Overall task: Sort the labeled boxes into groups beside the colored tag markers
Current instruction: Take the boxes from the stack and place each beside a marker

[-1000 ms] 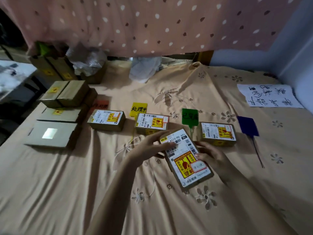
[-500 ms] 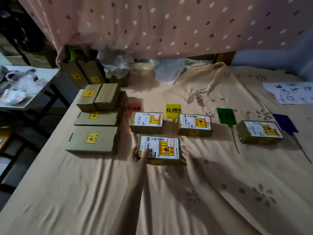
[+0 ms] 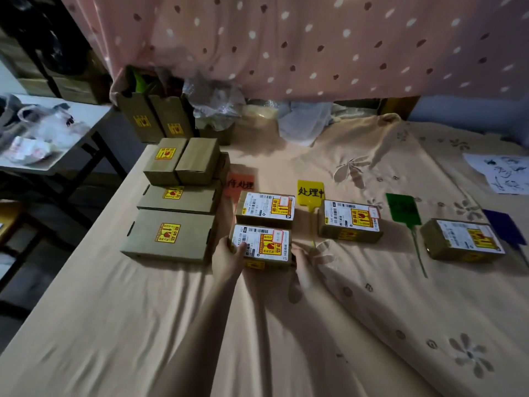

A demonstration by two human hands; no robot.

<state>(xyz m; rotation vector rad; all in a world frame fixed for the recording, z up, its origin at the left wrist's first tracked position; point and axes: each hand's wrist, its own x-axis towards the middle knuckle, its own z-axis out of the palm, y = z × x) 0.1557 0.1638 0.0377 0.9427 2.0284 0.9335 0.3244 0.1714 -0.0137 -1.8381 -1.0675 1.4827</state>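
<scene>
The labelled box (image 3: 262, 246) I'm working sits on the bed sheet (image 3: 357, 325), directly at 6 o'clock of another labelled box (image 3: 266, 209) and touching or nearly touching it; both lie below the orange tag (image 3: 240, 183). My left hand (image 3: 229, 257) has its grip closed on the box's left end, thumb lying over the white label, and my right hand (image 3: 300, 255) holds the right end, though I cannot tell how far those fingers curl behind the corner.

I judge the box to be light, stiff cardboard with square edges. The fragile sticker on top suggests setting it down gently, not dropping it. The glossy label may be slick, so the short ends, on bare cardboard, look like the best hold.

At 3 o'clock stands the yellow tag (image 3: 310, 191), then a third box (image 3: 350, 220), the green tag (image 3: 403, 209), a fourth box (image 3: 465, 239) and the blue tag (image 3: 503, 226). At 9 o'clock is a stack of brown boxes (image 3: 171, 234) bearing only the yellow sticker.
</scene>
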